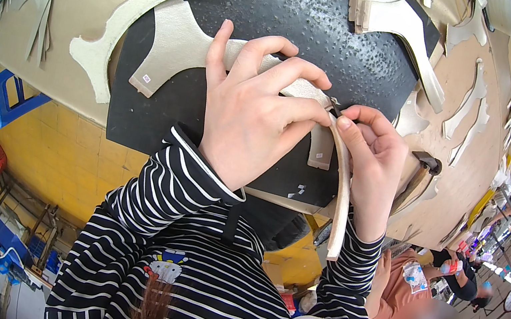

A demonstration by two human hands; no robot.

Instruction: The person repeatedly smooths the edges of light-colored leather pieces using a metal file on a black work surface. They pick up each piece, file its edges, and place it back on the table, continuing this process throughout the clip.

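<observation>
A curved, pale leather-like piece (172,44) lies partly on the black mat (265,2). Its wide left end bears a small label. My left hand (258,102) is over its narrow middle, outer fingers spread, index finger bent down on its edge; the thumb is mostly hidden. Close by, the thumb and index finger of my right hand (370,138) pinch a small dark thing (336,107), too small to name, at the piece's edge. From there a narrow curved strip (340,194), seen edge-on, hangs down past the table's front; whether it joins the piece is hidden.
Another curved pale piece (132,7) lies at the left, a stack of similar pieces (387,16) at the far right of the mat. More cut pieces (471,104) cover the tan table (48,67). A blue stool (5,101) stands left; a seated person (406,286) is at the lower right.
</observation>
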